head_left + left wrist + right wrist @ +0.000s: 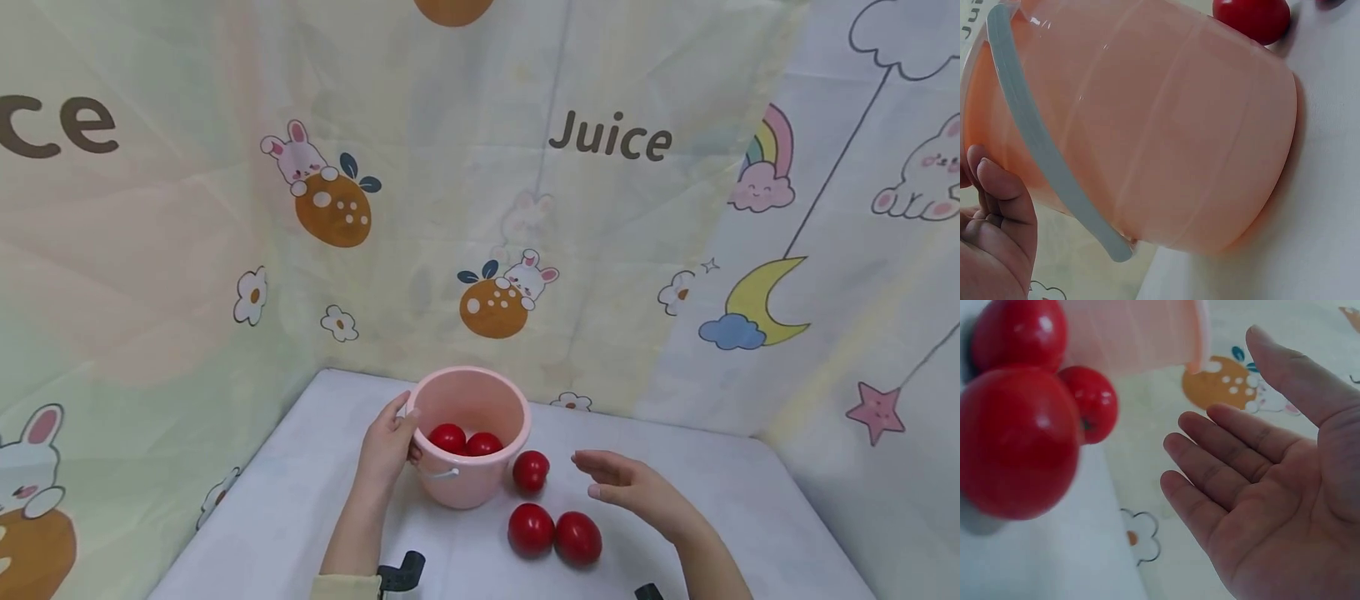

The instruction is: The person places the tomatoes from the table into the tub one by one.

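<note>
A pink bucket (480, 492) with a white handle (1041, 156) stands on the white table. Two red round fruits (447, 437) lie inside it. My left hand (390, 446) grips the bucket's left side, thumb over the rim; the left wrist view shows the fingers (997, 219) by the bucket wall (1166, 125). Three more red fruits lie on the table to the bucket's right: one (531, 471) beside its wall, two (531, 529) (577, 537) nearer me. My right hand (603, 479) hovers right of them, holding nothing, palm (1260, 487) bare with straight fingers.
Cartoon-printed cloth walls (480, 208) close the table at the back, left and right. The white table top (712, 500) stretches out to the right of my right hand. Black wrist mounts (401, 573) show at the bottom edge.
</note>
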